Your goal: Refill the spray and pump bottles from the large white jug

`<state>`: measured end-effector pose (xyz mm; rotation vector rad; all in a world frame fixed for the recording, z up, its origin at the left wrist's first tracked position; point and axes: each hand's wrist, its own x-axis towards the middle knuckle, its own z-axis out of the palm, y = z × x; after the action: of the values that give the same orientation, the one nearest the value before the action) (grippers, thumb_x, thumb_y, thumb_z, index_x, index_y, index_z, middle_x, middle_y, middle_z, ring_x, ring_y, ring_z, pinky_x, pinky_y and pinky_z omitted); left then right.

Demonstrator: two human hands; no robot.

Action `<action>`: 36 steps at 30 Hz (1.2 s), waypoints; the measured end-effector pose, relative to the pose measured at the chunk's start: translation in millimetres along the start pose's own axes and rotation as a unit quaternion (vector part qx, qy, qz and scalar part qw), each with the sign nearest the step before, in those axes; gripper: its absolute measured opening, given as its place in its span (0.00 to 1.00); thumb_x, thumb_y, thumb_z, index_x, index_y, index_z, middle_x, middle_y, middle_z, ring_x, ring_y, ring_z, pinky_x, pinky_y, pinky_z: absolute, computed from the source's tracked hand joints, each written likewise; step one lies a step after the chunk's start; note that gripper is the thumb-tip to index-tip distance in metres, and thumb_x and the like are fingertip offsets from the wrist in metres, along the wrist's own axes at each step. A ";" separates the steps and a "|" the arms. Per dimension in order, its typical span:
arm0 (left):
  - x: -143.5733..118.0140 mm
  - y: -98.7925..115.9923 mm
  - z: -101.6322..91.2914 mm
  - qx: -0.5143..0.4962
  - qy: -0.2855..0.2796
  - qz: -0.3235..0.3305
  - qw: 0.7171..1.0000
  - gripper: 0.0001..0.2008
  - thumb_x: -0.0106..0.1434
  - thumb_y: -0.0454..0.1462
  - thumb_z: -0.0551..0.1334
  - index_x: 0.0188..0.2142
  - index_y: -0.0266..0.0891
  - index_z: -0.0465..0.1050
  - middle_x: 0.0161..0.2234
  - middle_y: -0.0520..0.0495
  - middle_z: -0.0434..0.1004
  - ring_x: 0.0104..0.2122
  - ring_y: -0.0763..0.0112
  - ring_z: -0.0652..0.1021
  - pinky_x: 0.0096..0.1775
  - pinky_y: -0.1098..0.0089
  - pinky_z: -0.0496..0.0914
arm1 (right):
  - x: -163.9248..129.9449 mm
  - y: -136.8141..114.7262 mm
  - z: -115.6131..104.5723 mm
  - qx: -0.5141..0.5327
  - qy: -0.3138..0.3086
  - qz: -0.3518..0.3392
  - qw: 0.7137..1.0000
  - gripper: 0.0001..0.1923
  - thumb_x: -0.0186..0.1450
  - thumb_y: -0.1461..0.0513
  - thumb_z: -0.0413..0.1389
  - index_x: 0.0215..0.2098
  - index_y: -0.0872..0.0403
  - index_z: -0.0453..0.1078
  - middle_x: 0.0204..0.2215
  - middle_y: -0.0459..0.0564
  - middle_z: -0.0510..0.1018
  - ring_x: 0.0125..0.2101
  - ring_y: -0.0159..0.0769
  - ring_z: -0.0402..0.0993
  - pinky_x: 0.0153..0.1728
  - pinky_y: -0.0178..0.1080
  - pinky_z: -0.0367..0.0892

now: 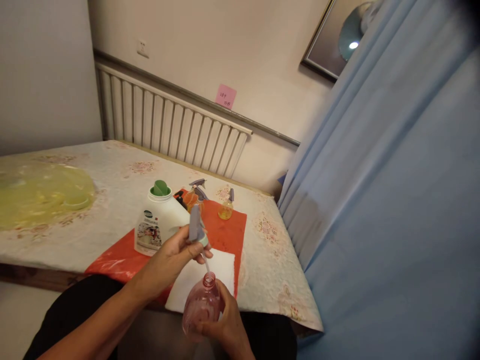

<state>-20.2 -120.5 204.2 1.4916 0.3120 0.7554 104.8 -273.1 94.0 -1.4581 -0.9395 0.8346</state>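
Has yellow plastic [48, 187] at far left on the flowered tablecloth [116, 195], then a white jug [150, 235] on a red sheet [227, 231]. With the left hand [180, 250], grips a grey spray head [195, 227], tube [206, 263] down at the neck of the pink bottle [198, 304]. Clasps that bottle in the right hand [229, 320], before a white pad [223, 263]. Ends at a blue curtain [386, 190].

The bottle [202, 307] was translucent pink; its spray head [194, 225] was grey with a pale green collar [203, 241]. The jug [142, 250] was white, its cap [160, 188] green. The sheet [228, 227] was plain red, the pad [221, 265] white. Pinkish flower clusters patterned the pale tablecloth [255, 265]. The curtain [375, 175] was plain blue, the crumpled plastic [45, 190] see-through yellow, the wall note [225, 96] pink.
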 end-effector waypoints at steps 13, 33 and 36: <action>-8.4 -21.3 -29.3 -0.186 0.215 0.053 0.957 0.18 0.59 0.47 0.67 0.44 0.43 0.69 0.37 0.52 0.80 0.35 0.70 0.79 0.38 0.72 0.74 | 7.5 8.3 -10.5 -0.071 0.028 0.038 0.996 0.40 0.40 0.71 0.62 0.53 0.54 0.68 0.42 0.47 0.78 0.43 0.46 0.74 0.45 0.41 0.70; 51.6 -187.2 -22.2 -0.350 -0.117 -0.175 0.913 0.21 0.55 0.46 0.71 0.42 0.38 0.69 0.33 0.45 0.80 0.39 0.60 0.80 0.41 0.60 0.69 | 156.2 -130.2 -22.0 -0.374 0.082 -0.143 0.913 0.40 0.45 0.64 0.66 0.57 0.52 0.65 0.54 0.55 0.74 0.52 0.52 0.71 0.55 0.53 0.66; 57.5 -204.6 -26.1 -0.397 -0.139 -0.187 0.888 0.21 0.54 0.46 0.72 0.40 0.39 0.69 0.31 0.45 0.80 0.37 0.60 0.80 0.40 0.61 0.69 | 178.0 -146.2 -7.5 -0.417 0.059 -0.181 0.889 0.39 0.47 0.65 0.65 0.57 0.52 0.64 0.53 0.55 0.73 0.52 0.51 0.71 0.54 0.53 0.66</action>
<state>58.9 -45.6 19.9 0.7047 0.0438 0.2786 174.0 -111.4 243.1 -1.9274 -1.5195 0.0233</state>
